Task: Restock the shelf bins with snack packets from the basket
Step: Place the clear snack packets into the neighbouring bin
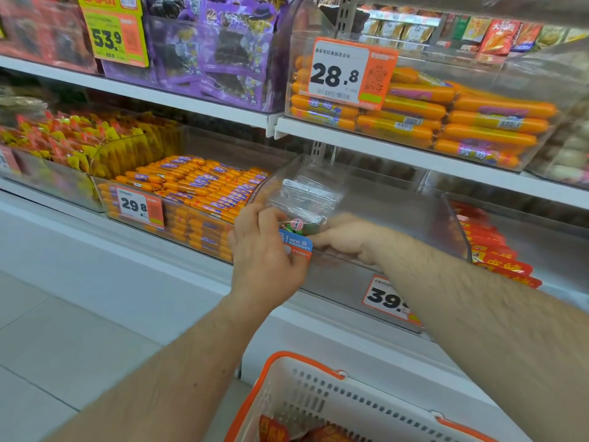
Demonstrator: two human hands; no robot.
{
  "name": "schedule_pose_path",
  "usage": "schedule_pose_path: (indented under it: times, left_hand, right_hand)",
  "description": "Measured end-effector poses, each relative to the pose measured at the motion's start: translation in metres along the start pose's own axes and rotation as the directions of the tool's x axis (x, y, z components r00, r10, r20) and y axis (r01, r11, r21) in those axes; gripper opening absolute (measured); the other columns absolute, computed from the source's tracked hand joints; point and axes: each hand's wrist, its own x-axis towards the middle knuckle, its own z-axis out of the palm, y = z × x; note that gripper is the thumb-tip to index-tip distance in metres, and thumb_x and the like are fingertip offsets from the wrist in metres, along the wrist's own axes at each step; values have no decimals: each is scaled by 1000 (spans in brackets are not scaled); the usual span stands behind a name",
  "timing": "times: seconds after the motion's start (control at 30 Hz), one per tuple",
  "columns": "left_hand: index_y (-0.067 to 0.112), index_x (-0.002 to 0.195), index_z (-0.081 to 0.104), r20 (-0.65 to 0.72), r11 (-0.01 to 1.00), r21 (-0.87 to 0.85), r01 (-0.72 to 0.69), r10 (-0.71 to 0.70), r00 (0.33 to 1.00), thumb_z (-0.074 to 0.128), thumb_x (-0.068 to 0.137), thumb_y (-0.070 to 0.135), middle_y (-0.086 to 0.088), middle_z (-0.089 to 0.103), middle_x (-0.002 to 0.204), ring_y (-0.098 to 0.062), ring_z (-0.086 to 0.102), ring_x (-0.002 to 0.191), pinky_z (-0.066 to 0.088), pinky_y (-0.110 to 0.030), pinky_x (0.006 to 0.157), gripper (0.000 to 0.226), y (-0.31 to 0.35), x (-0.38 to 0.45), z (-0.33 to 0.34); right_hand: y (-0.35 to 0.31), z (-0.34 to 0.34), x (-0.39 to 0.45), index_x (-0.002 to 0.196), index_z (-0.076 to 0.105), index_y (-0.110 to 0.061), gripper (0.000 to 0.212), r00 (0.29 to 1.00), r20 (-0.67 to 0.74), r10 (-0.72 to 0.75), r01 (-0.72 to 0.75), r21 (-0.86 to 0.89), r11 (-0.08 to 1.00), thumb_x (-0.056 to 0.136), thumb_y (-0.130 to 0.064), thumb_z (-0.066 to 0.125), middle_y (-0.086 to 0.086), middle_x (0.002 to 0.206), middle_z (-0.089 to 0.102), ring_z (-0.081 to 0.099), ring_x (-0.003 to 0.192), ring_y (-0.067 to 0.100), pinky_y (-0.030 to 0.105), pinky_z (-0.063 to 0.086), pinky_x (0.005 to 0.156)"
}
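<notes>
While both hands' fingers (269, 218) grip it, clear packet (306, 199) over transparent bin (452, 224).

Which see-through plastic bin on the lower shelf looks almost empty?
The clear plastic bin with the 39 price tag, where both hands hold a packet. The bin left of it brims with orange sausage sticks; the one right holds red packets.

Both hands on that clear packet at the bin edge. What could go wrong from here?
1. Left hand and right hand hold the clear packet at the empty clear bin's front lip; it may drop outside, toward the basket.
2. Left fingers cover the blue new-product tag; it may get knocked loose.
</notes>
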Motion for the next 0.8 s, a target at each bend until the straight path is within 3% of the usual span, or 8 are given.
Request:
schedule_pose_path:
  times: [0.07,0.13,0.2,0.27,0.37,0.5,0.67,0.8]
  left_hand:
    - [18,96,48,127,992,-116,-41,56,990,66,63,15,0,52,95,-17,46,86,36,-29,70,37,13,-4,1]
    - [24,93,50,411,983,-181,29,49,910,67,70,14,12,50,83,-8,45,71,42,-31,70,30,27,-15,2]
    - [23,102,58,662,982,-190,-3,131,738,67,78,17,13,54,86,0,45,65,46,-32,75,27,36,-28,8]
    - [23,116,59,881,985,-155,-80,175,440,65,85,22,12,59,100,4,46,67,44,-28,76,32,43,-48,16]
    - [25,130,54,988,970,-122,-212,139,68,59,90,30,9,61,119,-6,53,88,45,-27,86,40,51,-79,30]
    - [24,109,61,986,936,-112,-335,63,-155,56,90,30,2,63,104,-23,58,98,49,-37,84,20,56,-111,42]
    - [18,92,61,974,906,-116,-407,23,-226,54,89,33,-3,65,90,-27,61,84,51,-39,74,17,54,-127,46]
    - [21,112,60,964,916,-103,-388,-3,-264,60,87,33,-1,64,109,-23,60,98,48,-34,80,27,54,-137,50]
  right_hand:
    - [0,-8,-19,85,71,-9,25,963,-239,-124,98,-122,988,76,-31,80,4,81,74,70,78,20,37,59,82]
    - [3,-12,-48,82,66,-20,2,781,-521,-345,238,-262,935,84,-21,68,-10,73,64,63,78,13,26,51,79]
    - [12,-8,-80,88,68,-18,9,524,-648,-553,427,-362,829,83,-12,62,-15,69,56,52,72,5,17,41,70]
    - [35,4,-106,85,70,-11,11,405,-659,-633,533,-392,750,79,-10,61,-16,68,55,49,68,6,14,37,63]
    - [91,27,-128,83,71,-11,13,522,-647,-555,519,-276,809,79,-14,59,-17,65,55,49,57,4,16,41,60]
    - [176,54,-138,87,72,-12,10,788,-544,-287,233,-168,958,86,-8,63,-19,68,56,51,59,-2,13,41,62]
    - [257,84,-147,87,72,-14,10,998,-28,52,-59,-393,918,88,-18,63,-4,87,66,58,80,12,30,49,79]
    - [309,105,-162,105,73,-14,25,866,316,387,-118,-623,773,83,-21,63,6,108,71,66,99,25,39,56,88]
